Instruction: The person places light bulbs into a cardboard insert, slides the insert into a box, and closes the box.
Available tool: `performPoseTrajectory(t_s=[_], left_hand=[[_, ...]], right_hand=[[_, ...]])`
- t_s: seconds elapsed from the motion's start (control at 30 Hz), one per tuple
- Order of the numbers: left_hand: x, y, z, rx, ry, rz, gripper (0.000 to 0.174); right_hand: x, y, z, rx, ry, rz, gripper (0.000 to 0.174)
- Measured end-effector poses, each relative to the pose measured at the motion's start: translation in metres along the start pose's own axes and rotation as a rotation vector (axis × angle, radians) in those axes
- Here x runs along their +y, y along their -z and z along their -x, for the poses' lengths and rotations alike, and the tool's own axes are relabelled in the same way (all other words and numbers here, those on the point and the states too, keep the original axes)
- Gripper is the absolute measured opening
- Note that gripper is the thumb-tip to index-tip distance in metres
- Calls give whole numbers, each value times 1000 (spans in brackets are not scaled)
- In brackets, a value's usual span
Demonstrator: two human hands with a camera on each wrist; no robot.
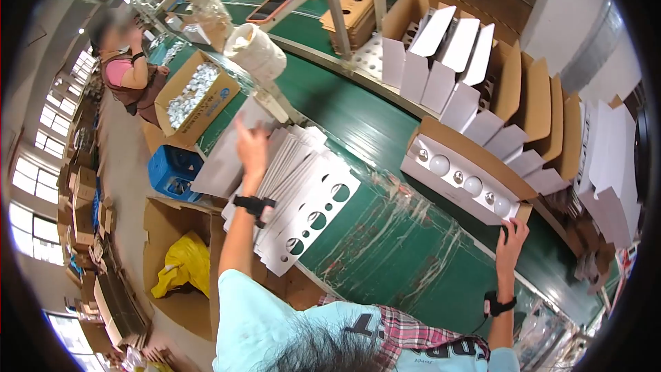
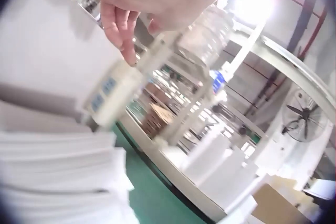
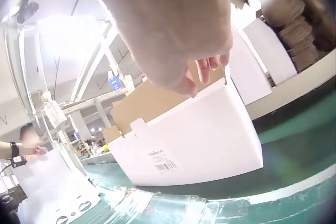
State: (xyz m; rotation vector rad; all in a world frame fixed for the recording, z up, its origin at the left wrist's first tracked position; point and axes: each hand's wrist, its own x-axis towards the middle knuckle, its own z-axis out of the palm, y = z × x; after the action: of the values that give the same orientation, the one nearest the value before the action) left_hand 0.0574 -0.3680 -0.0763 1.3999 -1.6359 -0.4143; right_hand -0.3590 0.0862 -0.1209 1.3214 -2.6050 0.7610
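Note:
At the near right end of a white box [image 1: 454, 186], my right hand [image 1: 511, 242] pinches the wall; in the right wrist view the hand [image 3: 173, 40] has its thumb outside and fingers over the top edge of the box [image 3: 194, 134]. Round bulbs and smaller silver-coloured pieces sit in a row inside this box. My left hand [image 1: 253, 148] is raised over a flat white sheet [image 1: 224, 165], beside a fanned stack of white cards with round holes [image 1: 320, 217]. Its fingers hang loosely bent in the left wrist view, the hand [image 2: 152, 3] holding nothing visible.
Several open boxes [image 1: 458, 48] line the far side of the green conveyor [image 1: 344, 114]. A carton of small parts [image 1: 196, 96], a blue crate [image 1: 172, 172] and a carton with yellow plastic [image 1: 184, 265] are at left. A white container [image 1: 255, 52] hangs by a post; another person [image 1: 131, 72] stands beyond.

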Motion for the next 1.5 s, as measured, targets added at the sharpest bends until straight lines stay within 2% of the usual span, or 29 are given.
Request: performPoseTrajectory(t_s=[0.07,0.13,0.27,0.4,0.47,0.53,0.6,0.7,0.77,0.8,0.87,0.93,0.97,1.07,1.13,1.2,1.23,1.27,1.3,1.33,1.37,1.4,1.43,1.5], left_hand=[[-14,39,-29,50,208,-65,57],[-57,64,-56,-30,398,-44,64],[-101,68,-75,-59,744,160,75],[-111,70,-89,102,581,93,74],[-116,95,-103,156,471,4,72],[-109,129,-112,277,423,44,70],[-94,175,-118,316,367,-53,61],[-92,252,-120,241,145,-360,37],[-65,294,-106,151,112,-519,18],[-63,311,-96,205,-64,-596,25],[-58,344,-74,308,-421,-745,51],[3,361,-30,225,-351,-793,67],[40,363,-6,183,-314,-815,76],[102,359,48,179,-381,-727,80],[135,348,83,15,-364,-705,81],[156,328,111,-173,-523,-615,70],[174,315,130,-283,-464,-591,63],[174,296,142,-326,-566,-475,62],[190,281,159,-477,-415,-453,56],[189,261,174,-559,-416,-410,56],[184,238,186,-614,-542,-414,61],[184,217,198,-764,-511,-378,67],[189,195,209,-806,-605,-287,60],[188,146,232,-868,-688,-97,58]], right_hand=[[-10,1,1,5,6,-6,19],[-19,1,1,0,35,-43,16],[-41,11,4,-13,45,-92,15],[-52,26,14,12,49,-81,13],[-55,36,20,15,34,-84,12],[-59,45,26,23,43,-85,13],[-62,49,33,31,54,-111,13],[-68,52,42,31,79,-173,13],[-73,52,47,22,101,-213,14],[-76,51,49,15,111,-230,14],[-83,49,52,-9,133,-275,14],[-89,47,53,-45,159,-331,14],[-92,46,54,-64,182,-364,14],[-103,42,59,-128,237,-482,15],[-122,43,65,-175,262,-590,15],[-137,45,72,-276,255,-669,24],[-154,53,75,-328,217,-708,28],[-166,60,78,-379,177,-745,32],[-174,66,82,-389,152,-730,36],[-180,71,86,-399,125,-714,41],[-180,75,89,-406,97,-696,45],[-176,76,92,-383,70,-665,45],[-170,76,97,-359,43,-633,45],[-153,73,108,-326,-39,-569,43]])
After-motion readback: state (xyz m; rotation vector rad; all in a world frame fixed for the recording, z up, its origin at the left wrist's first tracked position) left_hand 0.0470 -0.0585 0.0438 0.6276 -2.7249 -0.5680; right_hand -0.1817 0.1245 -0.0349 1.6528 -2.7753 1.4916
